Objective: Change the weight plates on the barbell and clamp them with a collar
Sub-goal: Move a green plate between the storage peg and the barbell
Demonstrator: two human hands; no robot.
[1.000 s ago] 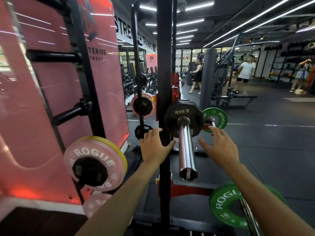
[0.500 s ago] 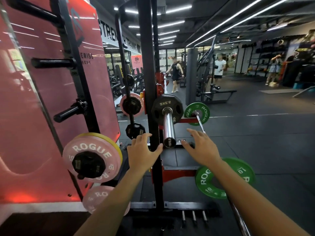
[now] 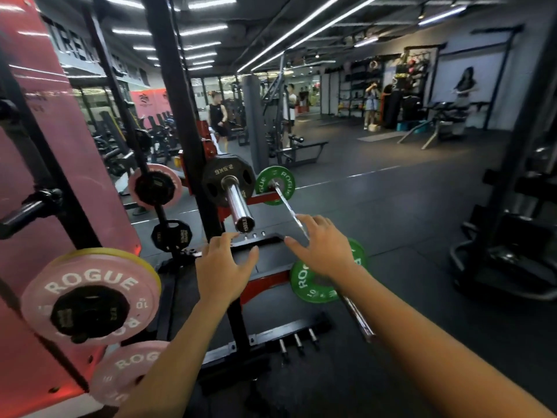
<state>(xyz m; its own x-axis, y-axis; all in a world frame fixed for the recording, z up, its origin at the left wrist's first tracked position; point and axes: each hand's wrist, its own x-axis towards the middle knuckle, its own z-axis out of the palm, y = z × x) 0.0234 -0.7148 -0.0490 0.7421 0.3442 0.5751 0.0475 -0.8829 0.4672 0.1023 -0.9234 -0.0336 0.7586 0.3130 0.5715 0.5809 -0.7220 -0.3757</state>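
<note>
The chrome barbell sleeve sticks out toward me from the rack, carrying one black 2.5 kg plate at its inner end. No collar shows on the sleeve. My left hand and my right hand hover below and in front of the sleeve's end, fingers spread, holding nothing. A second barbell lies on the floor to the right with a green plate at the far end and another green plate partly behind my right hand.
A black rack upright stands just left of the sleeve. Pink plates with black plates on them hang on storage pegs at left and behind. An empty peg juts out at left. Several people stand far back.
I have stepped back and turned right: the sleeve and plate look farther away. Both hands have drawn back from beside the plate to below the sleeve's end.
</note>
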